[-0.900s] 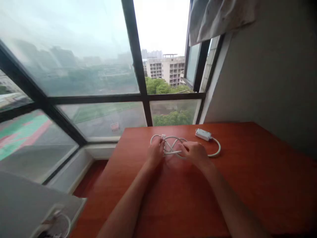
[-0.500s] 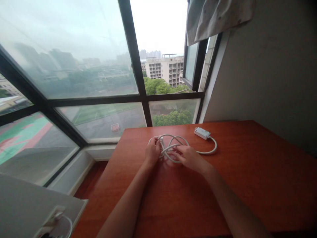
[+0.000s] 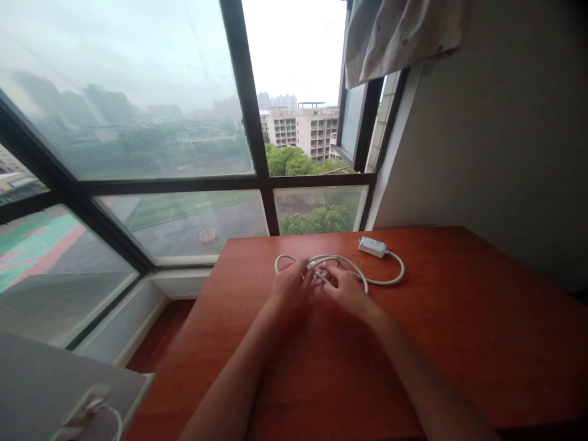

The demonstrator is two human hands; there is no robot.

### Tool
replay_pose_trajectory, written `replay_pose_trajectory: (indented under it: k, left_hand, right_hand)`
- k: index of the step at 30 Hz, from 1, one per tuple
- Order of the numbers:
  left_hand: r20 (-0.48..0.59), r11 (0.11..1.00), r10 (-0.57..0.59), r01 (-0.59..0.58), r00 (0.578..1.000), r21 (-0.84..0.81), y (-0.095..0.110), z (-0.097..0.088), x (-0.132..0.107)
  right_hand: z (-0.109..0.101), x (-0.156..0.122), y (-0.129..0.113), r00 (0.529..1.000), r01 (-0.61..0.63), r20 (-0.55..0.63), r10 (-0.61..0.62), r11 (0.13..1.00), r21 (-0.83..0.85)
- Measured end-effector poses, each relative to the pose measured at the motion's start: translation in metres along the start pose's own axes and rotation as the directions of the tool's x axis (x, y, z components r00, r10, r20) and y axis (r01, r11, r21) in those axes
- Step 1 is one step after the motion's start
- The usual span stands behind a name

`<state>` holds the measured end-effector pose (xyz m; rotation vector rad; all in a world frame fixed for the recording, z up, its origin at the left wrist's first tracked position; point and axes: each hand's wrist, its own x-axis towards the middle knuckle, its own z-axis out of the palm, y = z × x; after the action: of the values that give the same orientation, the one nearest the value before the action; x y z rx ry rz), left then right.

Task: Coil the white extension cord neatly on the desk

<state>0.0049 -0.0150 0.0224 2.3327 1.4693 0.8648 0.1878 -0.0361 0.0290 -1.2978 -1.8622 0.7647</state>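
Note:
A white cable (image 3: 357, 269) lies in loose loops on the reddish-brown table (image 3: 390, 361). My left hand (image 3: 290, 283) is closed on the cable at the left side of the loops. From the right, my right hand (image 3: 343, 289) pinches another stretch of it, close to the left fingertips. Between the two hands the cable strands cross, and the fingers partly hide them. The cable runs right in a curve to a small white power strip (image 3: 372, 247) near the table's far edge.
Tall windows (image 3: 174, 184) with dark frames stand beyond the table, one pane open. A grey curtain (image 3: 399, 37) hangs at upper right beside a wall (image 3: 482, 141). At lower left, a white cord is plugged into a wall socket (image 3: 94, 404).
My hands have come closer together, the left moving right. The cable loops have shifted, with one now arching around my right hand. The view has moved slightly.

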Motion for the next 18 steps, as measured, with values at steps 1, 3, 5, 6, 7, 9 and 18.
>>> replay_pose_trajectory:
  k: [1, 3, 5, 6, 7, 9, 18]
  left_hand:
    - [-0.035, 0.999, -0.019, 0.020, 0.999, 0.027, 0.000, 0.000, 0.001]
    - [-0.109, 0.997, -0.063, 0.068, 0.992, 0.046, -0.002, -0.002, 0.002]
    - [-0.168, 0.994, -0.095, 0.103, 0.981, 0.040, -0.005, -0.005, 0.003]
    - [-0.194, 0.993, -0.098, 0.107, 0.976, 0.039, -0.006, -0.006, 0.004]
    - [-0.215, 0.994, -0.088, 0.099, 0.973, 0.041, -0.008, -0.007, 0.004]
    - [-0.232, 0.997, -0.047, 0.059, 0.972, 0.044, -0.011, -0.008, 0.005]
    - [-0.191, 0.998, 0.025, -0.036, 0.981, -0.052, -0.013, -0.012, 0.005]
  right_hand:
    - [-0.004, 0.000, -0.001, 1.000, 0.006, -0.003, -0.006, 1.000, 0.000]
    - [-0.011, -0.001, 0.000, 1.000, 0.032, 0.001, -0.032, 0.999, -0.019]
    - [-0.016, -0.002, 0.001, 0.997, 0.074, 0.015, -0.074, 0.997, -0.026]
    - [-0.018, -0.002, 0.002, 0.996, 0.094, 0.015, -0.093, 0.995, -0.018]
    - [-0.018, -0.002, 0.003, 0.994, 0.106, 0.004, -0.106, 0.994, -0.008]
    - [-0.018, -0.002, 0.005, 0.993, 0.112, -0.050, -0.111, 0.994, 0.013]
    - [-0.008, -0.002, 0.002, 0.974, 0.132, -0.198, -0.109, 0.985, 0.109]
